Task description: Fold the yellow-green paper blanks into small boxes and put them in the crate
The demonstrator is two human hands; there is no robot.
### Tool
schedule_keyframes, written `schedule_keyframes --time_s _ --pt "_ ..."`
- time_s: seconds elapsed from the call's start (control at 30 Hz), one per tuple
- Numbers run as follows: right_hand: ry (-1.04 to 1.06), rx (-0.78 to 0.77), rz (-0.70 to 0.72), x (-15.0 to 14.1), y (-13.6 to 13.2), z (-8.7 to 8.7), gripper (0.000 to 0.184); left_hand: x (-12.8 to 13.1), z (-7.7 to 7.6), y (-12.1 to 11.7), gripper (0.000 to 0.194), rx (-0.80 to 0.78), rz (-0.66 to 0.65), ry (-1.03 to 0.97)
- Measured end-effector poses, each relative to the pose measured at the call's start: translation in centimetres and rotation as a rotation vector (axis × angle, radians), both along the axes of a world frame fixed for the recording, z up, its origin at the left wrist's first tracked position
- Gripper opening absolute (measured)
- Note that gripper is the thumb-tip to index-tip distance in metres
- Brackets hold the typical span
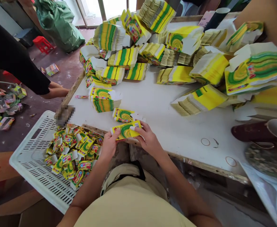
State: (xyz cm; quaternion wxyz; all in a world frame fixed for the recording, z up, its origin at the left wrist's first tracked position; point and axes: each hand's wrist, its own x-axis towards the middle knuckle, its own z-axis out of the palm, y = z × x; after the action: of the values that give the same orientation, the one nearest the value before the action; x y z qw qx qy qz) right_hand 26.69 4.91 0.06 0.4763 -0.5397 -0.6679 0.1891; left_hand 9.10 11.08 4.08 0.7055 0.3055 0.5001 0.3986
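Between both hands, just over the table's front edge, is a small yellow and green printed carton (126, 130). My left hand (110, 142) grips its left end, thumb on top. At its right end my right hand (149, 138) has hold of the corner, with something white at the thumb. Right behind it on the table lies another yellow carton (123, 115) with white flaps. A stack of flat cartons (102, 101) stands a little farther back to the left. Lower left, a white plastic basket (31, 151) holds a heap of small yellow cartons (79, 154).
Bundles of flat cartons (121, 58) are piled along the table's far side, with more bundles (254, 69) at right. A dark mug (249, 130) stands near the right end. A person's leg (17, 56), a green sack (58, 25) and a red stool (43, 44) are at left.
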Motion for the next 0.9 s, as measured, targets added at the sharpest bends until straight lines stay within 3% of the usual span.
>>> schedule_keyframes --time_s 0.2,0.43,0.63,0.8,0.9 --pt "-0.058 -0.005 0.113 0.5 0.0 0.3 0.023 0.3 -0.2 0.3 0.040 0.018 0.081 -0.018" --pt "0.047 -0.006 0.058 -0.1 0.3 0.1 0.020 0.2 -0.3 0.3 0.043 0.006 0.080 -0.010" --pt "0.034 -0.046 0.187 0.6 0.3 0.6 0.021 -0.4 -0.6 0.1 0.041 -0.023 0.101 -0.007" --pt "-0.007 -0.040 0.123 -0.1 0.0 0.1 0.029 -0.3 -0.5 -0.2 0.043 0.003 0.103 -0.003" --pt "-0.033 -0.047 0.069 -1.4 -0.2 -0.2 0.050 0.0 -0.3 -0.5 0.045 0.000 0.055 0.018"
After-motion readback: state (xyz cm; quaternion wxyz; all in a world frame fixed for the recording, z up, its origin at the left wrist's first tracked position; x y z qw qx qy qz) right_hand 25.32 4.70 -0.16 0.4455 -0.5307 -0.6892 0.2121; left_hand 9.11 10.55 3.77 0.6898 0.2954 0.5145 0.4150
